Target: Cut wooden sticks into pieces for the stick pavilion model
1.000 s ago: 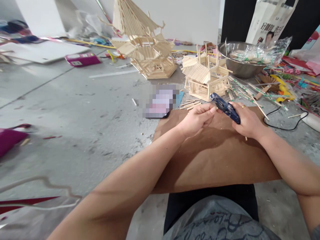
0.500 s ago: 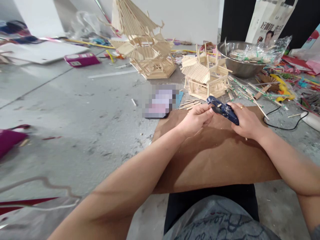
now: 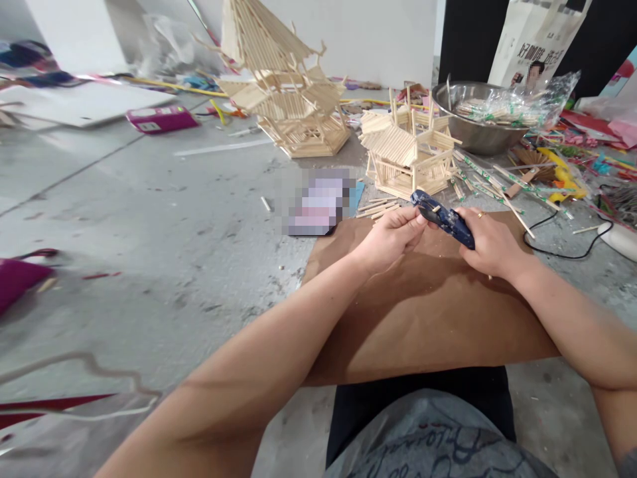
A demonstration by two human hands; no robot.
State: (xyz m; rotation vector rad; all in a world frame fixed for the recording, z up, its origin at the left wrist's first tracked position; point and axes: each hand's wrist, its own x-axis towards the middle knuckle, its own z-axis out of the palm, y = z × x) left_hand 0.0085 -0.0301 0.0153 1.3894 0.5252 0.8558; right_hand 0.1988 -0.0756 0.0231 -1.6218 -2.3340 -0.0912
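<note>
My right hand (image 3: pixel 490 240) is wrapped round a dark blue hand cutter (image 3: pixel 450 220), stained with whitish residue and with a black blade-like part. At its far end, my left hand (image 3: pixel 395 238) is closed in a pinch. The short pale end of a wooden stick (image 3: pixel 436 209) shows at the cutter, just beside the left fingertips; the rest of it is hidden. Both hands are above a brown board (image 3: pixel 438 318). Beyond them stands a small hexagonal stick pavilion (image 3: pixel 398 146), partly roofed. Several loose sticks (image 3: pixel 378 207) lie near the left hand.
A taller stick pagoda (image 3: pixel 293 106) stands farther back. To its right is a metal bowl (image 3: pixel 485 136) with wrapped sticks. A phone (image 3: pixel 321 206) lies left of the board. A black cord (image 3: pixel 562 255) and a white device (image 3: pixel 622 239) are on the right.
My left fingertips and the cutter's far end have shifted very slightly against each other. Both hands keep their grip, and everything else stays in place.
</note>
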